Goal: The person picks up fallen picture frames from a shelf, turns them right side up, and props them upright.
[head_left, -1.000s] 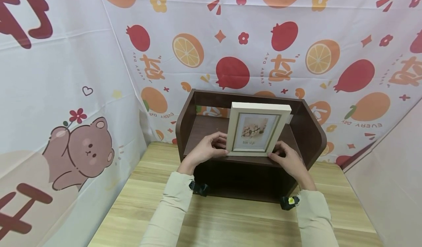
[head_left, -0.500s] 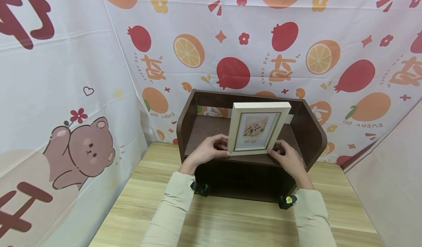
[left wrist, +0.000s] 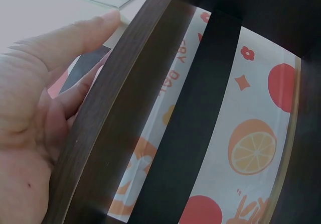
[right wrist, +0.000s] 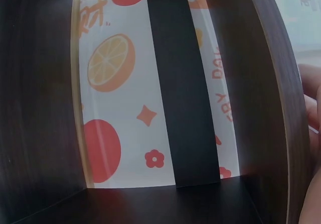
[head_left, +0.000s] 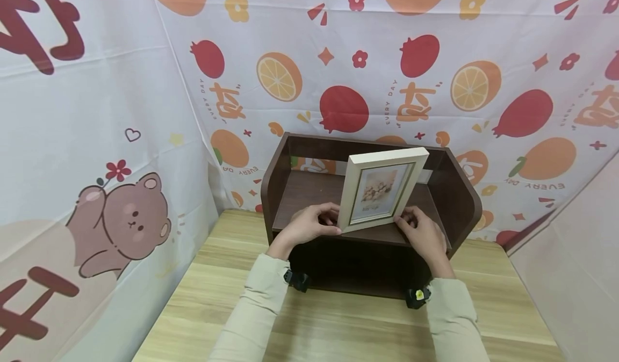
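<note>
A cream picture frame [head_left: 344, 195] with a flower print stands upright at the front of the brown shelf's [head_left: 309, 190] upper board, angled so that its left edge is nearer me. My left hand [head_left: 311, 225] holds its lower left corner, thumb in front and fingers behind the side. At the lower right corner my right hand [head_left: 425, 233] pinches the frame between thumb and fingers. In the left wrist view, the left thumb [left wrist: 75, 40] touches the frame's corner beyond the shelf board. Only part of the right hand [right wrist: 312, 103] shows at the right wrist view's edge.
Under the upper board is a dark lower compartment [head_left: 358, 265]. Raised side panels [head_left: 456, 201] flank the upper board on both sides. The shelf stands on a wood-grain table [head_left: 217, 276], against a printed cloth [head_left: 387, 23] behind it.
The picture frame has turned, its left edge coming towards me and to the right. My left hand has moved slightly right with it, while the right hand stays at its corner.
</note>
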`<action>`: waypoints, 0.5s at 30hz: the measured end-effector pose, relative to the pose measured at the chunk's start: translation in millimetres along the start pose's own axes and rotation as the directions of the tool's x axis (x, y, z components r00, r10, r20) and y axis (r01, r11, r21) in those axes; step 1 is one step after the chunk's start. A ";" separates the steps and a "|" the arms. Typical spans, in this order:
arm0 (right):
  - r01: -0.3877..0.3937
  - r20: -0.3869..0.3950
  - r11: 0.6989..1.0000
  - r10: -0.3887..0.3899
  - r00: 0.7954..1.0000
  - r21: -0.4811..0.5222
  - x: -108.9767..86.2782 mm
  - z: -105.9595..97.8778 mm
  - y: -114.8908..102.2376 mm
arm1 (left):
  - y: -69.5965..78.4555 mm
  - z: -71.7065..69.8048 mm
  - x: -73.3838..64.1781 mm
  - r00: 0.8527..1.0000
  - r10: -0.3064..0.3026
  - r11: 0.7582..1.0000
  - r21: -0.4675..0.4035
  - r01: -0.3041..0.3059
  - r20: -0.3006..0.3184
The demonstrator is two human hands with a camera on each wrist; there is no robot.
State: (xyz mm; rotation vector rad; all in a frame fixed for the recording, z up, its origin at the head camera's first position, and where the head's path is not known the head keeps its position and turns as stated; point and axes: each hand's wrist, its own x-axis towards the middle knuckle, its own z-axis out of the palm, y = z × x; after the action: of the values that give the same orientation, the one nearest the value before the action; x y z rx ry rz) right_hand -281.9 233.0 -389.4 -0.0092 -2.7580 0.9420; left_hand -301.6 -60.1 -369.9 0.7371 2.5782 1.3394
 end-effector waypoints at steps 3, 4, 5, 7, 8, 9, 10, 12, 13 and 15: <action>-0.006 -0.029 1.000 0.005 1.000 -0.025 0.0 2.2 -0.2 | 0.8 2.4 0.3 1.000 -0.007 0.998 0.055 0.008 -0.022; -0.007 -0.035 1.000 0.006 0.999 -0.028 0.0 2.9 -0.3 | 0.9 3.0 0.4 1.000 -0.010 0.998 0.068 0.012 -0.028; -0.007 -0.041 1.000 0.006 0.999 -0.030 0.0 3.5 -0.5 | 1.0 3.6 0.5 0.999 -0.014 0.996 0.084 0.016 -0.034; -0.005 -0.049 1.000 0.003 0.999 -0.030 0.0 4.5 -0.6 | 1.2 4.9 0.7 0.999 -0.018 0.994 0.107 0.022 -0.044; -0.003 -0.051 1.000 0.002 0.999 -0.026 -0.1 4.9 -0.7 | 1.2 5.5 0.8 0.999 -0.019 0.993 0.116 0.024 -0.048; 0.000 -0.054 1.000 -0.001 0.999 -0.025 -0.1 5.2 -0.8 | 1.2 6.1 1.0 0.998 -0.019 0.992 0.126 0.026 -0.052; 0.000 -0.058 1.000 -0.002 0.998 -0.027 -0.1 5.3 -1.0 | 1.1 6.7 1.2 0.998 -0.019 0.991 0.134 0.027 -0.057; 0.003 -0.067 1.000 -0.005 0.998 -0.031 -0.1 5.5 -1.4 | 0.8 7.9 1.5 0.998 -0.017 0.989 0.146 0.027 -0.066; 0.005 -0.072 0.999 -0.007 0.997 -0.032 -0.1 5.5 -1.6 | 0.8 8.3 1.5 0.997 -0.015 0.988 0.154 0.026 -0.071; 0.005 -0.085 0.999 -0.008 0.996 -0.044 -0.1 6.0 -2.1 | 1.0 9.2 1.2 0.997 -0.008 0.985 0.170 0.021 -0.078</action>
State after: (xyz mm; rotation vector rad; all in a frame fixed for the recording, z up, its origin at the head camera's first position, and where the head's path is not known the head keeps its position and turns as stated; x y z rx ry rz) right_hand -283.0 227.7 -392.8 -0.0467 -2.6981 0.8589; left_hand -299.1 -52.4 -374.3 0.7037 2.7809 1.1763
